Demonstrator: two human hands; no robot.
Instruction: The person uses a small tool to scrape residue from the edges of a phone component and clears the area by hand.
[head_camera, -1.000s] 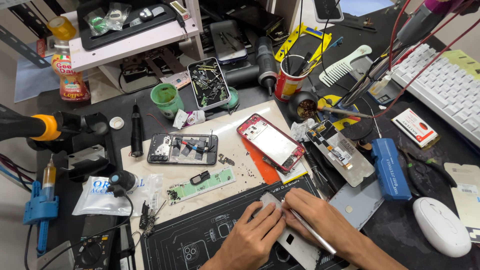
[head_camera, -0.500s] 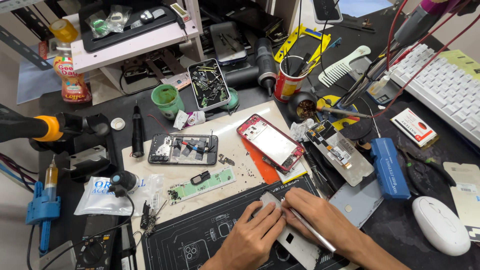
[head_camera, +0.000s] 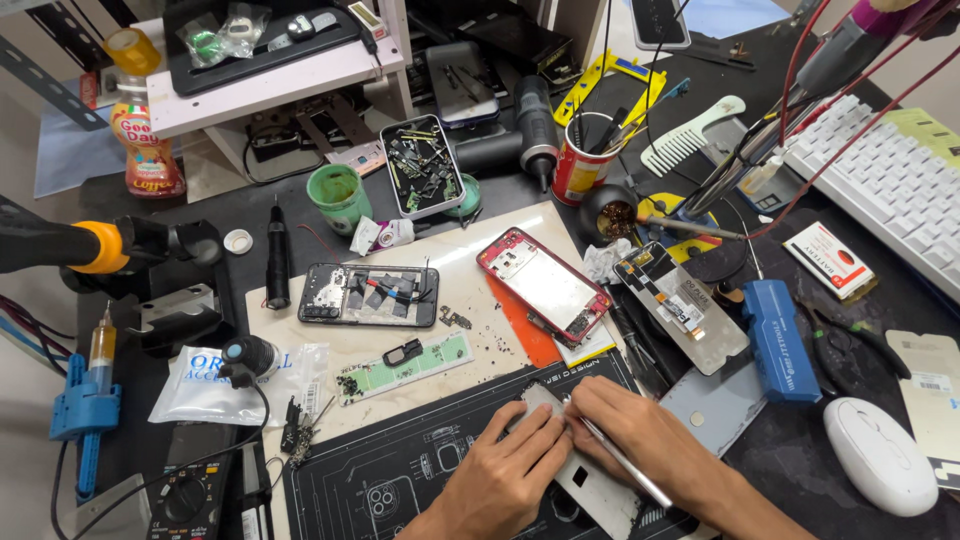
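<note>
My left hand (head_camera: 505, 475) presses its fingertips on the upper end of a thin grey metal plate (head_camera: 592, 487) that lies on a dark printed work mat (head_camera: 400, 475). My right hand (head_camera: 640, 440) holds a slim silver tool (head_camera: 628, 468) like a pen, its tip touching the plate's top edge. Both hands meet over the plate. An opened black phone (head_camera: 368, 295) and a red phone frame (head_camera: 543, 285) lie farther back on a beige mat.
A green circuit strip (head_camera: 405, 364) lies left of the hands. A blue box (head_camera: 780, 340), white mouse (head_camera: 880, 455) and keyboard (head_camera: 890, 185) are to the right. A red tool cup (head_camera: 580, 160), green cup (head_camera: 335, 195), multimeter (head_camera: 190, 500) and cables crowd the bench.
</note>
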